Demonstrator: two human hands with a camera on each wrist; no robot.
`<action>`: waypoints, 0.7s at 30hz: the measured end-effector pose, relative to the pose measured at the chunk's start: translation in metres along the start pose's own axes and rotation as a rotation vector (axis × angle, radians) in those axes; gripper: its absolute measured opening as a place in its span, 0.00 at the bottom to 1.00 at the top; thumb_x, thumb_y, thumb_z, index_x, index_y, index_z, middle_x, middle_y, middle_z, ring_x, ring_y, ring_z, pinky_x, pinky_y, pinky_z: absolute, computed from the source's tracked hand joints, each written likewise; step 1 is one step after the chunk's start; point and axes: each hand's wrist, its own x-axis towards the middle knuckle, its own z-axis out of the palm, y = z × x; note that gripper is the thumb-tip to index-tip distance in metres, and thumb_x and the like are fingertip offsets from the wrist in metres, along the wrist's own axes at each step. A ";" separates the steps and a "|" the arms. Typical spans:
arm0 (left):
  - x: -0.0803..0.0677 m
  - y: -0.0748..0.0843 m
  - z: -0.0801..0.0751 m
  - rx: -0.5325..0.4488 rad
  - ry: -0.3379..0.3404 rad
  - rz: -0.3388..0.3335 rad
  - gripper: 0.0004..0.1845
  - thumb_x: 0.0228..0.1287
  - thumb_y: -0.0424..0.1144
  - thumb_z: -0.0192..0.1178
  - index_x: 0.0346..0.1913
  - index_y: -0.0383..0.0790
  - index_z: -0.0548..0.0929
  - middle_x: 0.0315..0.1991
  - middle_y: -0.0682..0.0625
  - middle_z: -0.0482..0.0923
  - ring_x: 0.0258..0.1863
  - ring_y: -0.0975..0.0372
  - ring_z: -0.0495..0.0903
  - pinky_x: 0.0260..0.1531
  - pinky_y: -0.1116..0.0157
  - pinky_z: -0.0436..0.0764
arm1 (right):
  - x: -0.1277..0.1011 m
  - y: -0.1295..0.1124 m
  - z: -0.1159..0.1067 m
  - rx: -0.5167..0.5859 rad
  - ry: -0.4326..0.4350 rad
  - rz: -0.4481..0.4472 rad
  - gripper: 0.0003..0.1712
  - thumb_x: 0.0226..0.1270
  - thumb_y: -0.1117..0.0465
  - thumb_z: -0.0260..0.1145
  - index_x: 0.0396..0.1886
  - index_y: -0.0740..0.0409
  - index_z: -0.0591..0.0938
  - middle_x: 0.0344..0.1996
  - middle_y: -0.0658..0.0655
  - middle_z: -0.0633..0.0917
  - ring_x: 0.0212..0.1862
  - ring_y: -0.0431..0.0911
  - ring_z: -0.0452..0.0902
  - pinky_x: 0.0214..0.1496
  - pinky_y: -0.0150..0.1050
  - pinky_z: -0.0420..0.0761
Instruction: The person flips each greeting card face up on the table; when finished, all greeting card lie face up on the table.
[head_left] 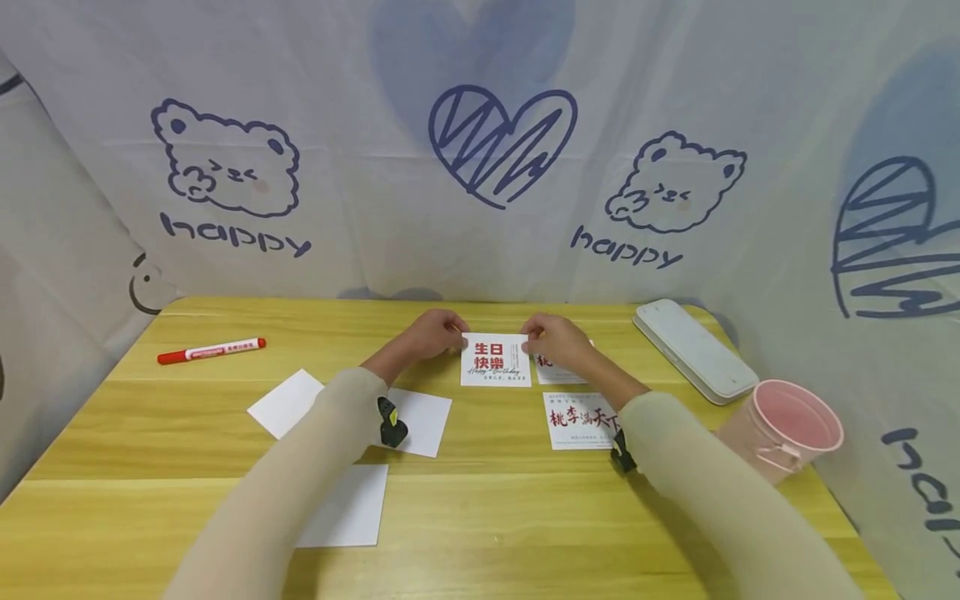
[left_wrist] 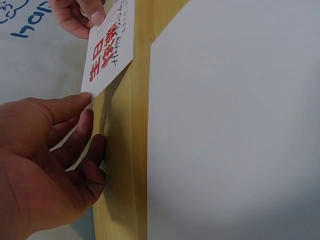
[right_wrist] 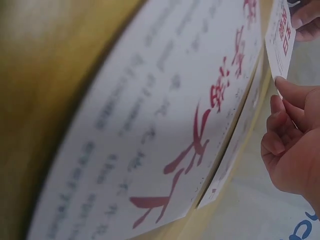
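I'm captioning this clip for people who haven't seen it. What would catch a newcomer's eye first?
First, the white card with bold red characters at the table's middle, pinched at its top corners by the left hand and right hand. Next, the pink bucket at the right edge and the red marker lying far left. Behind everything hangs a cloth with blue bears, hearts and the word happy.

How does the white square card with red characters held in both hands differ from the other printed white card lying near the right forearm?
The held card is pinched at its top corners by the left hand and right hand; the lying card rests untouched on the wooden table. The held card's characters are bold and blocky, the lying card's brush-like. Both are white with red print.
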 end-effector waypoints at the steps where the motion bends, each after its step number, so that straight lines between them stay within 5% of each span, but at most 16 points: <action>1: 0.001 0.000 0.001 0.015 0.000 0.001 0.13 0.68 0.35 0.63 0.51 0.33 0.83 0.36 0.47 0.79 0.32 0.60 0.73 0.33 0.67 0.72 | 0.001 0.001 0.001 -0.013 0.000 0.000 0.12 0.70 0.56 0.68 0.50 0.51 0.83 0.41 0.51 0.82 0.42 0.46 0.76 0.49 0.41 0.75; 21: 0.000 0.009 0.010 0.259 0.002 -0.054 0.14 0.69 0.38 0.63 0.53 0.36 0.83 0.52 0.44 0.82 0.47 0.54 0.76 0.54 0.57 0.76 | 0.010 0.005 0.007 -0.204 -0.032 -0.027 0.16 0.71 0.53 0.67 0.54 0.53 0.85 0.42 0.51 0.84 0.43 0.46 0.76 0.53 0.43 0.75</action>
